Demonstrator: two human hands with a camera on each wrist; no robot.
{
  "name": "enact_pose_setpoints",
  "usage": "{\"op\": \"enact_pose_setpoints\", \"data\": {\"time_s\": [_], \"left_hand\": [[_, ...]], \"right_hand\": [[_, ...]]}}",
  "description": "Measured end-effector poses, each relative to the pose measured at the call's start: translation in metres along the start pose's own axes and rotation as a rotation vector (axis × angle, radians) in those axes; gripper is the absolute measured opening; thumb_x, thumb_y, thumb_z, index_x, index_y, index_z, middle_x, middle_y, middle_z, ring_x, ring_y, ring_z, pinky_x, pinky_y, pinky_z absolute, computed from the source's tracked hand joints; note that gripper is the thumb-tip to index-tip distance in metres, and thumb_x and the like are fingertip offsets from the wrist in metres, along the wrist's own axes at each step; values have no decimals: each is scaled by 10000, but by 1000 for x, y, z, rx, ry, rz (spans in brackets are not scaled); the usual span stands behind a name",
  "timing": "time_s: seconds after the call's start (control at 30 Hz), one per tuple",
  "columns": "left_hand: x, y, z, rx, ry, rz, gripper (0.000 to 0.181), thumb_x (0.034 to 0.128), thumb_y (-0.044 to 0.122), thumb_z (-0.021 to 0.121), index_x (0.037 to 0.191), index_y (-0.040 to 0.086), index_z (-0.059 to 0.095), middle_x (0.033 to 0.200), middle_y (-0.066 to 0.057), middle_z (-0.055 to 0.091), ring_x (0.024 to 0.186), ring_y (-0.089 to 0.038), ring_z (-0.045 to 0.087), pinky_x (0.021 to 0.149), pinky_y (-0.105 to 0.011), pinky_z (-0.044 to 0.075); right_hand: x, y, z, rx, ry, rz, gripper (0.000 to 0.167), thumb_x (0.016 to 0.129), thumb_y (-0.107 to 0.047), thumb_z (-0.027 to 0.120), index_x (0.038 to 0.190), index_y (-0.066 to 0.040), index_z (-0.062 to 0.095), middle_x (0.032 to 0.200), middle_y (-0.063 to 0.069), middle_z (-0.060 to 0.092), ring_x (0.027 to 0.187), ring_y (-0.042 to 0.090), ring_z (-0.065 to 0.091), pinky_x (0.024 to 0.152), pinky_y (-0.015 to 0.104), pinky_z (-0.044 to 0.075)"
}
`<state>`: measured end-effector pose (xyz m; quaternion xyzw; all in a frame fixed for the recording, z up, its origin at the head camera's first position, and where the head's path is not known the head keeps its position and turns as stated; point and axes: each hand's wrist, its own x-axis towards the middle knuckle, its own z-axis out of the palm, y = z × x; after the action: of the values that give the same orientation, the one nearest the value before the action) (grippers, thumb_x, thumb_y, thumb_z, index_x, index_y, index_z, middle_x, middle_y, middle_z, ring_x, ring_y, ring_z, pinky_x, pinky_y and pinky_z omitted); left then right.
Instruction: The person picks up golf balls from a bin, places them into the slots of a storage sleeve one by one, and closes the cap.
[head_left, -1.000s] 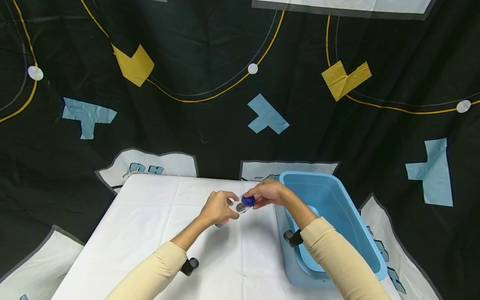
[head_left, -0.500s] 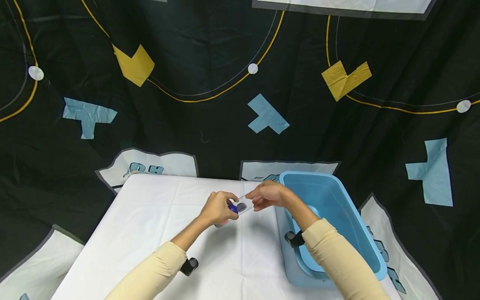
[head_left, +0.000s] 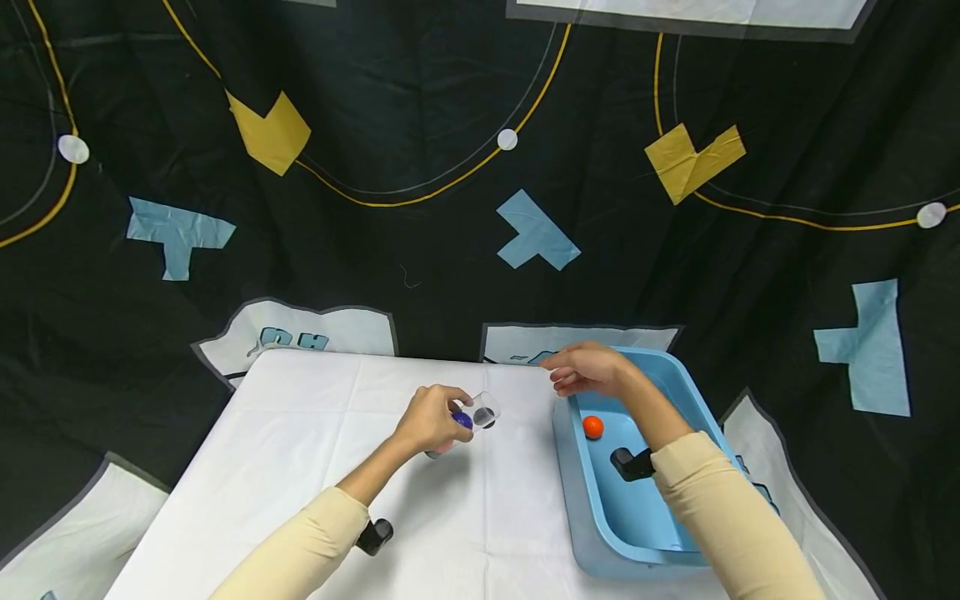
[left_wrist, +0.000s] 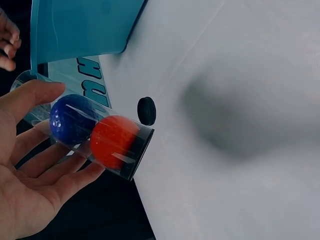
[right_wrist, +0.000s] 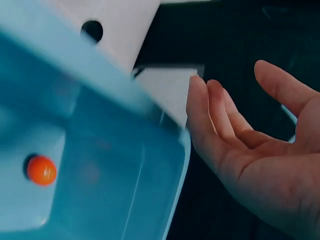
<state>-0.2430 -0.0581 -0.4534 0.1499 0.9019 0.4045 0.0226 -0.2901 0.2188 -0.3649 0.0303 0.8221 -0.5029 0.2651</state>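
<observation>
My left hand [head_left: 431, 419] grips a clear tube [head_left: 487, 405] tilted above the table, its mouth toward the right. In the left wrist view a blue ball [left_wrist: 73, 120] and an orange-red ball [left_wrist: 114, 141] sit inside it, the red one against the dark closed end. A black round cap [left_wrist: 146, 111] lies on the table beyond. My right hand [head_left: 588, 369] hangs over the bin's far left rim, fingers loosely bent and holding nothing. Inside the blue bin [head_left: 573, 500] rests another orange ball [right_wrist: 41, 170].
A white cloth covers the table [head_left: 300, 467]. The bin stands along its right side. Behind hangs a black curtain [head_left: 420, 275] with taped shapes. Black wrist cameras [head_left: 375, 537] stick out from both wrists.
The blue ball went from my right fingers at the tube's mouth down into the tube. My right hand then moved right, away from the tube, uncovering the orange ball in the bin.
</observation>
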Motion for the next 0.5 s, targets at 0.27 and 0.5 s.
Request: {"op": "enact_pose_setpoints", "data": {"time_s": [0.27, 0.5], "left_hand": [[0, -3, 1, 5, 9, -1, 413, 631, 85, 884, 1030, 80, 776, 906, -139, 780, 775, -197, 732, 657, -272, 579], [0, -3, 2, 3, 9, 4, 416, 634, 89, 889, 1035, 78, 776, 916, -147, 779, 782, -214, 737, 660, -284, 588]], "right_hand": [[-2, 33, -33, 29, 153, 43, 439, 1018, -238, 602, 1315, 72, 515, 1190, 210, 616, 969, 262, 696, 1018, 459, 536], [8, 81, -35, 109, 249, 170, 574, 1036, -208, 545, 1478, 102, 350, 1461, 353, 439, 1252, 463, 584, 1056, 497, 498]]}}
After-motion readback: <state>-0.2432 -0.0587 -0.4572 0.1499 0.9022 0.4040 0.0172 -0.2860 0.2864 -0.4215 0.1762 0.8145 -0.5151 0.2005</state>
